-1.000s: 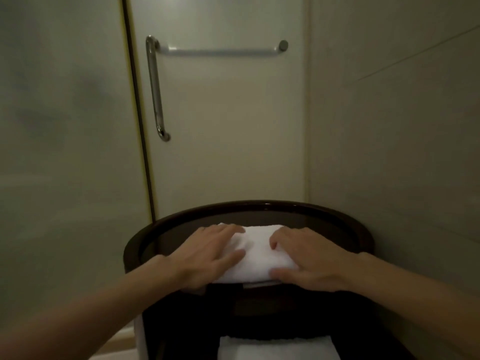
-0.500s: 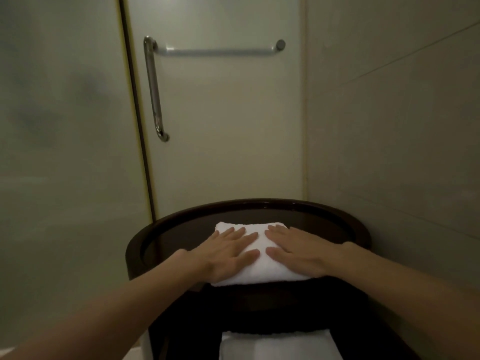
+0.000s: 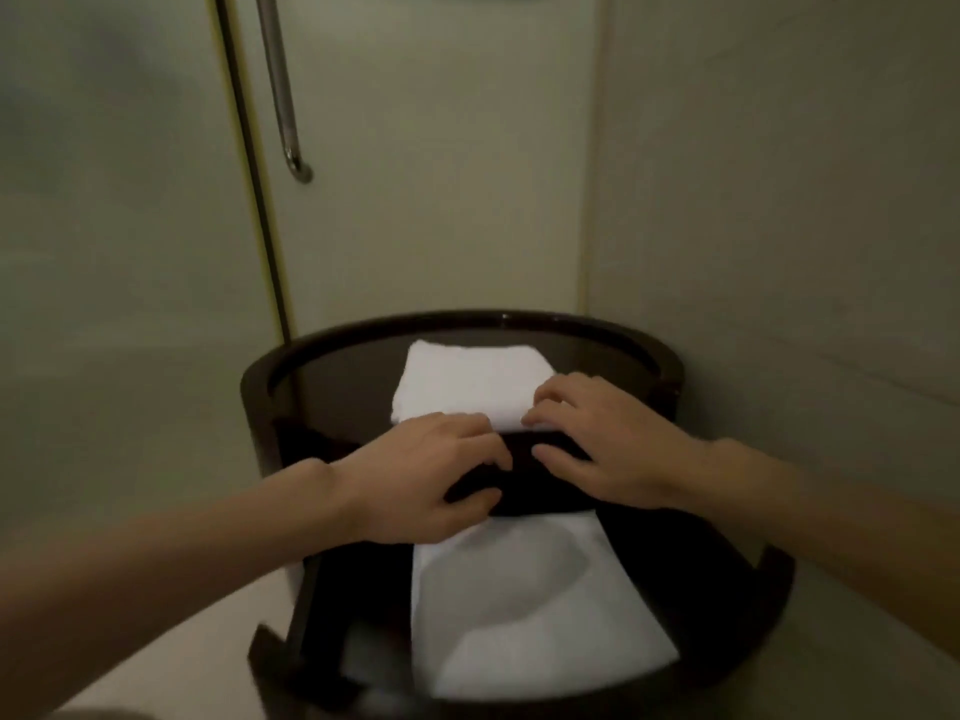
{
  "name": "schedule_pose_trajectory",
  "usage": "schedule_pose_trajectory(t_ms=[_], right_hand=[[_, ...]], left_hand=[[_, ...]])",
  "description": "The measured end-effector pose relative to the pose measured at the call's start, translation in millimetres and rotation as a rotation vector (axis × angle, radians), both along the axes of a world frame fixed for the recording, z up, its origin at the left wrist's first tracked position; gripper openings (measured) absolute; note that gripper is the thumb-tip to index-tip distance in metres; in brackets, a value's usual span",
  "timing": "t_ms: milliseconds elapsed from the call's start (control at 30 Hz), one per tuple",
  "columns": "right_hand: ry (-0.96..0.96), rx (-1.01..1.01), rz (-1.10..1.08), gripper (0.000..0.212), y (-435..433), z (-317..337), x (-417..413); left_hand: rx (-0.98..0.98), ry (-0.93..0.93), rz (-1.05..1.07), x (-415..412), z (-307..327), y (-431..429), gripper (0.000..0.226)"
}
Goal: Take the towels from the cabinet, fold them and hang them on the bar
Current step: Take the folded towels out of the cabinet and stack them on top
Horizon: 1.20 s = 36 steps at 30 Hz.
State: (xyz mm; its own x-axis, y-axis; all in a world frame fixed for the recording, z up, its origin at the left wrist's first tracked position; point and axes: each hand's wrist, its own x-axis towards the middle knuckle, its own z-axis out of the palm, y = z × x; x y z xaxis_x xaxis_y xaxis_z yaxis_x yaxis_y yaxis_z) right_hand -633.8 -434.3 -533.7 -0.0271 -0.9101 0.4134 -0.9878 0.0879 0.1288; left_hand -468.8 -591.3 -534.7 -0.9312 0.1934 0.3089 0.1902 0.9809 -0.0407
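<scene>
**One towel folded, none hung yet**

Both grips loose, fingers curled and parted, clamped on nothing. Left hand (image 3: 431,475) resting at the near edge of the folded white terry towel (image 3: 467,384); right hand (image 3: 597,444) touching its near right corner. Towel lying flat on the tabletop of the round dark wooden cabinet (image 3: 670,366). Second white towel (image 3: 530,615) waiting on the shelf below, apparently unfolded. Vertical chrome bar (image 3: 280,96) on the frosted door bare. Probably under halfway: hanging and the second towel left.
</scene>
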Motion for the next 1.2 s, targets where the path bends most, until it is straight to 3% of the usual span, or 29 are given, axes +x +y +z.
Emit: schedule_pose_trajectory(t_ms=[167,333,500,700,867,967,1100,1200], right_hand=[[0.052,0.112,0.002,0.033,24,-12,19],[-0.102,0.321,0.017,0.033,38,-18,31],[-0.204,0.562,-0.040,0.036,39,-21,39],[-0.263,0.613,-0.042,0.034,42,-24,43],[-0.245,0.601,-0.060,0.058,47,-32,46],[-0.251,0.528,-0.072,0.066,45,-34,47],[-0.228,0.376,-0.121,0.063,40,-36,48],[-0.205,0.280,-0.134,0.041,34,-36,45]], left_hand=[[0.069,-0.326,0.026,18,-30,25,0.050],[0.075,-0.515,0.001,22,-44,35,0.062],[-0.060,-0.656,0.079,14,-53,37,0.071],[-0.002,-0.469,0.003,13,-47,42,0.053],[-0.008,-0.347,0.122,11,-38,29,0.032],[0.115,-0.262,0.184,8,-34,21,0.027],[0.303,-0.146,0.236,3,-23,9,0.034],[0.331,-0.145,0.224,2,-15,6,0.035]])
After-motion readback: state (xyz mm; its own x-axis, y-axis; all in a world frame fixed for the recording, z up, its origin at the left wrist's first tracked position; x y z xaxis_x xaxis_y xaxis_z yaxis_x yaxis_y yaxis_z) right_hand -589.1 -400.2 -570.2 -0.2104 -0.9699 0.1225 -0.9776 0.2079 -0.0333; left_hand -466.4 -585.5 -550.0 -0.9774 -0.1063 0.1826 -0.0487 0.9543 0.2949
